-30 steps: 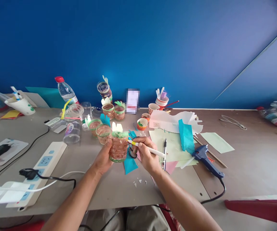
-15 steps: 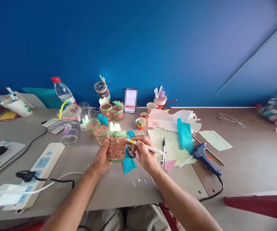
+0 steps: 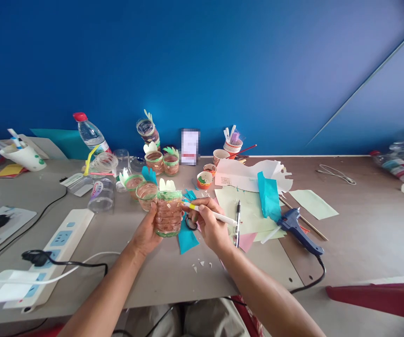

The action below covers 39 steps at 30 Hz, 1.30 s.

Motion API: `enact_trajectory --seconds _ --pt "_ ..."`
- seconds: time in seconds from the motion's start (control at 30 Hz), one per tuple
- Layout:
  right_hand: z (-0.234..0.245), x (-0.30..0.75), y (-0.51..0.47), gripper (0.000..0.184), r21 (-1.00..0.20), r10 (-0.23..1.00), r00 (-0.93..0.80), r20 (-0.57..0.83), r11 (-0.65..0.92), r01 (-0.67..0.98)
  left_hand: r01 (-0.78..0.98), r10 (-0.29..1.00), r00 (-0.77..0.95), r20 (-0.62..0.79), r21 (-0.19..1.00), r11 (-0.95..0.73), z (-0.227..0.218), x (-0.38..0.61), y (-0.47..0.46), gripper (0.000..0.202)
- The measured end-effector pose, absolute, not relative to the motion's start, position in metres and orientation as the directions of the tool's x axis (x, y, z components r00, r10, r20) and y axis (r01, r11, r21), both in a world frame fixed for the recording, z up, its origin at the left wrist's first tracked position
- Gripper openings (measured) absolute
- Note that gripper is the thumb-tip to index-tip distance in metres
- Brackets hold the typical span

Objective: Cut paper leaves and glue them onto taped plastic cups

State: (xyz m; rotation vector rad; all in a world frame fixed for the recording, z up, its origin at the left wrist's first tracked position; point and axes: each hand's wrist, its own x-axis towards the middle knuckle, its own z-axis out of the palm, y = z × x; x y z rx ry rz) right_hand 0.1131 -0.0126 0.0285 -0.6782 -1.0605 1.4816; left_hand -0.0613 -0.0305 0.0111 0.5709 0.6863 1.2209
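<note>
My left hand [image 3: 146,232] is wrapped round a clear plastic cup [image 3: 167,214] painted brown with a green rim and pale paper leaves on top. It holds the cup upright just above the table [image 3: 145,276]. My right hand [image 3: 211,226] pinches a white marker [image 3: 211,213] with a yellow band, and its tip touches the cup's upper right side. Under the hands lie a teal paper piece [image 3: 187,238] and black scissors [image 3: 189,223].
Similar decorated cups [image 3: 147,194] stand behind. A blue glue gun [image 3: 298,231], a black pen [image 3: 237,223], pale green paper sheets [image 3: 312,203] and teal tissue [image 3: 268,195] lie to the right. A power strip [image 3: 52,248] with cables is on the left, with a water bottle [image 3: 88,133] behind it.
The cup and both hands have shifted slightly left and up in the view. The marker tip stays against the cup. Nothing else on the table moved.
</note>
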Motion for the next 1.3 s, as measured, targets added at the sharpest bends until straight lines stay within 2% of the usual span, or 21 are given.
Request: enact_trajectory --seconds 0.17,0.33,0.5,0.7,1.3 --pt "0.034 0.113 -0.014 0.016 -0.855 0.967 -0.177 0.182 0.067 -0.515 -0.668 0.971 0.16 -0.177 0.705 0.239 0.009 -0.061 -0.029 0.057" --pt "0.031 0.113 -0.017 0.021 -0.895 0.95 -0.21 0.233 0.125 -0.428 -0.669 0.978 0.145 -0.152 0.713 0.21 0.005 -0.06 -0.03 0.053" --pt "0.035 0.114 -0.021 0.022 -0.922 0.932 -0.243 0.267 0.174 -0.346 -0.636 0.991 0.05 -0.123 0.762 0.126 0.007 -0.055 -0.031 0.05" --pt "0.039 0.114 -0.022 0.022 -0.932 0.931 -0.249 0.267 0.183 -0.314 -0.581 0.995 -0.047 -0.09 0.812 0.046 0.012 -0.048 -0.033 0.045" --pt "0.044 0.111 -0.024 0.017 -0.956 0.936 -0.241 0.256 0.209 -0.205 -0.513 0.992 -0.12 -0.042 0.858 -0.025 0.018 -0.043 -0.033 0.041"
